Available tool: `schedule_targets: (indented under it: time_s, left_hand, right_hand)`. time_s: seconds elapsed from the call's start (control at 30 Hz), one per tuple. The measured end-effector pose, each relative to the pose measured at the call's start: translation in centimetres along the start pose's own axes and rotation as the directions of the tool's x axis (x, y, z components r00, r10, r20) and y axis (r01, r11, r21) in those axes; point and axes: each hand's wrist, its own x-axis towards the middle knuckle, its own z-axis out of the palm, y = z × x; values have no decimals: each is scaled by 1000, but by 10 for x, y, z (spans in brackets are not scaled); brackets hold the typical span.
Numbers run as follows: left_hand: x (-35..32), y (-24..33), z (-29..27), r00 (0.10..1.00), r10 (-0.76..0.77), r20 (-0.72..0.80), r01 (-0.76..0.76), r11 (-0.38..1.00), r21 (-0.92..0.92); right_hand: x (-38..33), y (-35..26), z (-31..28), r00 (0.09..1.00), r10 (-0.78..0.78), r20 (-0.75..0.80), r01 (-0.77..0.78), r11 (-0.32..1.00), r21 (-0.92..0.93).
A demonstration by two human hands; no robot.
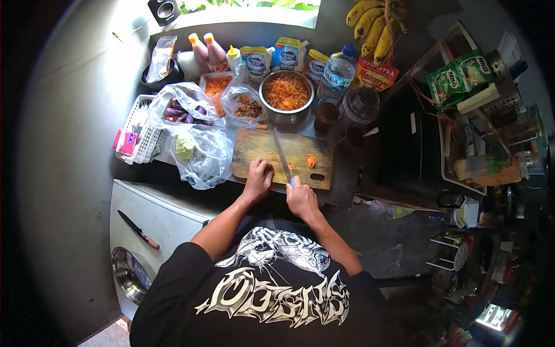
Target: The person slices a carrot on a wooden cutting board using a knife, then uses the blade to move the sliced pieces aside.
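close around the cutting board [248, 149]: plastic bag [209, 151], steel bowl [289, 119], glass [328, 114]

Brown cutting board [252, 149], orange shreds [311, 161]

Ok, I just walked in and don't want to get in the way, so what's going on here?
A person is working at a wooden cutting board. The right hand grips a knife, its blade over the board. The left hand is curled at the board's near left; whether it holds anything is hard to tell. A small heap of orange shreds lies on the board, right of the blade. Beyond the board stands a metal bowl filled with similar shreds.
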Motion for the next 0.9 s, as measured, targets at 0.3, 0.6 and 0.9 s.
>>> schedule_targets:
  time_s: [0.3, 0.6, 0.9]
  left_hand:
    - [2, 10, -11, 969, -246, 4, 246, 968, -57]
    - [41, 22, -8, 940, -337, -42, 340, 933, 120]
    - [39, -1, 18, 970, -127, 209, 134, 991, -19]
  right_hand:
    - [11, 33, -15, 999, 17, -36, -18, 999, -27]
    - [14, 50, -22, 985, 46, -168, -45, 999, 7]
    - [12, 41, -10, 993, -62, -100, 70, 994, 84]
